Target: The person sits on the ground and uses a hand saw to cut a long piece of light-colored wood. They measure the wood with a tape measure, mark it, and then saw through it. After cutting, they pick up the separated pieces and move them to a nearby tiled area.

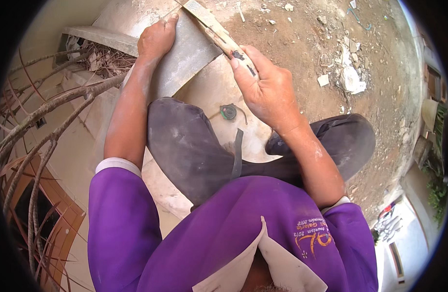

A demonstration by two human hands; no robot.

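My left hand (158, 39) grips the far left part of a flat grey slab (190, 56), its thumb lying on top and most of its fingers hidden. The slab leans at an angle by my left knee. My right hand (267, 90) is closed round the near end of a long pale wooden bar (211, 29) with a dark slot and black patches. The bar runs along the slab's right edge, and its far end leaves the top of the picture. Between my legs a small tape measure (228, 112) lies on the pale floor.
A dark strip (238, 151) lies by my lap. Bare branches (53, 104) reach in from the left, near a concrete ledge (100, 39) with dry twigs under it. Rubble and a crumpled white bag (350, 80) lie on the dirt at right.
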